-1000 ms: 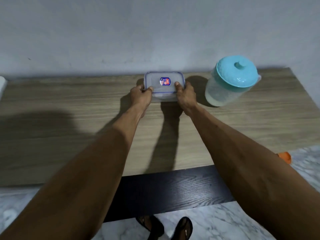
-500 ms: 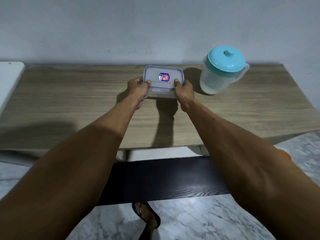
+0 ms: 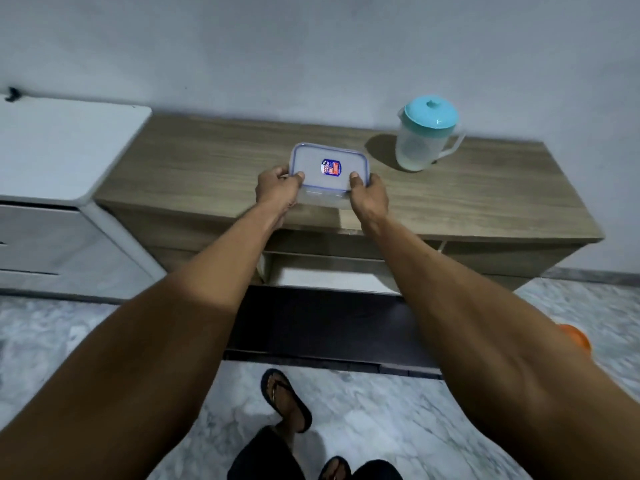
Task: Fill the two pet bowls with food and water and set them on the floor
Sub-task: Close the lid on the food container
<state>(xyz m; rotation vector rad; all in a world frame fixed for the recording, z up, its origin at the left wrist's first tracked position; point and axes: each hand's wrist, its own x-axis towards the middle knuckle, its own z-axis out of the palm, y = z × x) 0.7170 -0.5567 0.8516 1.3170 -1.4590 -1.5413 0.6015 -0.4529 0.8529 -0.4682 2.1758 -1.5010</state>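
Both left hand [image 3: 277, 188] and right hand [image 3: 369, 197] pinch only the 6 o'clock corners of the lidded plastic container [image 3: 329, 166], so it could tip and drop onto the bench [image 3: 207, 161].

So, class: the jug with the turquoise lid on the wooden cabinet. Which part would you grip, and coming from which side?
Probably the handle of the jug. It loops out on the jug's right, away from the container, and the jug stands upright, so the right hand could wrap it coming from the right. The round body looks too wide for a firm grip.
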